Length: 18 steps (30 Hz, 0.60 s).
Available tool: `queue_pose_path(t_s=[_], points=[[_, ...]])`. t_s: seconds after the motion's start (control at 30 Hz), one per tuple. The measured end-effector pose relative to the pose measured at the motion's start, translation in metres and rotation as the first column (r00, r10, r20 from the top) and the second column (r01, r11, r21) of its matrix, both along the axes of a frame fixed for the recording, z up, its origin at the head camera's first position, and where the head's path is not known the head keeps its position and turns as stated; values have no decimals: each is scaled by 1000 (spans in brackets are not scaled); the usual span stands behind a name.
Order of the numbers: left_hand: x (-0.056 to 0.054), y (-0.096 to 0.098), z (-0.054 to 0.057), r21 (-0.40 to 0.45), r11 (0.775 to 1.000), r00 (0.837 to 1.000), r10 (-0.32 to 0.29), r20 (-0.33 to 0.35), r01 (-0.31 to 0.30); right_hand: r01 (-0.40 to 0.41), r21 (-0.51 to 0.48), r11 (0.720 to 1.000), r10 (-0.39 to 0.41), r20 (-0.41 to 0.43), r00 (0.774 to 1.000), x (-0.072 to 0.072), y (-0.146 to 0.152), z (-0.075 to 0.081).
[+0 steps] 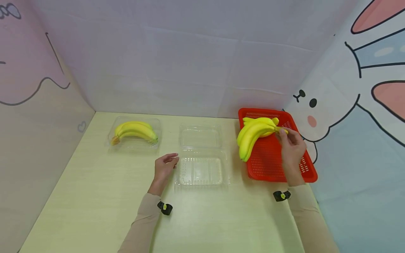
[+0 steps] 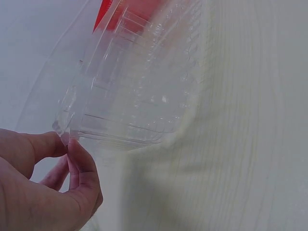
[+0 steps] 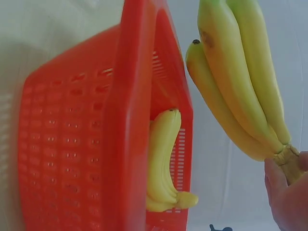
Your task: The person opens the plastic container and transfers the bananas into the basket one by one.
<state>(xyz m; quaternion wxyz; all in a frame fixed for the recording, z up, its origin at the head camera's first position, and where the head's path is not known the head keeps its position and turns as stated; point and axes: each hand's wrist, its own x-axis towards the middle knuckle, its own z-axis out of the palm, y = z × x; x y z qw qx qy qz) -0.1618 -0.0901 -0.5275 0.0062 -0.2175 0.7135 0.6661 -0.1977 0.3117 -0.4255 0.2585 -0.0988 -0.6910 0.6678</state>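
My right hand (image 1: 291, 147) pinches the stem of a bunch of bananas (image 1: 253, 138), seen close in the right wrist view with its stem (image 3: 289, 162) between thumb and finger. The bunch is held over a red plastic basket (image 1: 269, 168). Another banana bunch (image 3: 164, 159) lies inside the basket. My left hand (image 1: 165, 168) pinches the edge of a clear plastic clamshell box (image 1: 202, 172), whose lid (image 1: 200, 136) lies folded open behind its base. In the left wrist view, thumb and fingertips (image 2: 74, 149) meet on the box's corner.
A second clear box (image 1: 134, 146) stands at the back left of the table with bananas (image 1: 134, 130) in it. White cloth walls (image 1: 190, 63) close off the back and both sides. The basket stands near the right wall.
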Motion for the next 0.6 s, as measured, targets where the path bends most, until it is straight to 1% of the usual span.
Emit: queue_pose_path(t_s=[0.1, 0.17, 0.27, 0.37, 0.6], points=[[0, 0, 0, 3, 1000, 1000, -2, 4, 2, 25, -5, 1000, -25, 16, 1000, 2, 8, -2], [0, -1, 0, 6, 1000, 1000, -3, 2, 3, 35, -14, 999, -35, 10, 999, 3, 14, -4], [0, -1, 0, 3, 1000, 1000, -5, -3, 5, 43, -55, 998, -43, -6, 999, 4, 22, -6], [-1, -1, -1, -1, 1000, 1000, -7, -9, 7, 52, -98, 994, -53, -5, 999, 6, 29, -8], [-2, -1, -3, 4, 1000, 1000, -5, -5, 5, 56, -184, 981, -61, -21, 998, 10, 43, -13]])
